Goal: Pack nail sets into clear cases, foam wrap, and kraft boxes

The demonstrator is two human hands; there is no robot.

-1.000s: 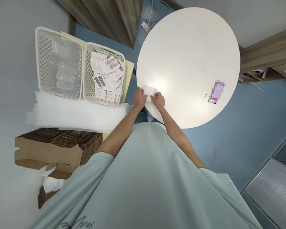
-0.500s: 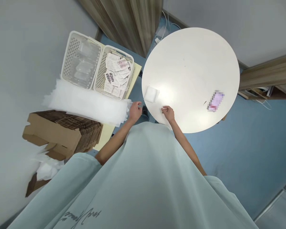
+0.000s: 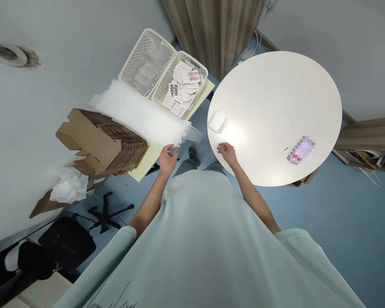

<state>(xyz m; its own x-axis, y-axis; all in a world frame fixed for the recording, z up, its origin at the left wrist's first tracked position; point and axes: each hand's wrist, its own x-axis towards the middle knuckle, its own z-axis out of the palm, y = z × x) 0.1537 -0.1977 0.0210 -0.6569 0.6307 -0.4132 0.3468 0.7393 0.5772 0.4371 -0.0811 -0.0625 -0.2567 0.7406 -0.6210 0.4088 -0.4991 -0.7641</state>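
My left hand (image 3: 168, 159) is at the near right end of a stack of white foam sheets (image 3: 141, 112). Its fingers are loosely bent and apart, with nothing visible in them. One thin translucent sheet (image 3: 194, 134) juts out from the stack, just beyond my fingertips. Over the near left edge of the round white table (image 3: 276, 90), my right hand (image 3: 227, 153) hovers with its fingers half curled and apart, apparently holding nothing. Slightly farther off, a small folded white foam piece (image 3: 217, 122) lies on the tabletop.
Two white plastic baskets stand behind the sheets: one with clear plastic pieces (image 3: 146, 70), the other with blister packs (image 3: 182, 87). Flattened cardboard boxes (image 3: 99, 145) are stacked at left. A blurred purple object (image 3: 301, 149) lies on the table. A black chair (image 3: 67, 239) is lower left.
The view has shifted, so the surroundings appear farther right. My left hand has drawn back from the sheet stack toward my body; one sheet now sticks out there. My right hand has barely moved.
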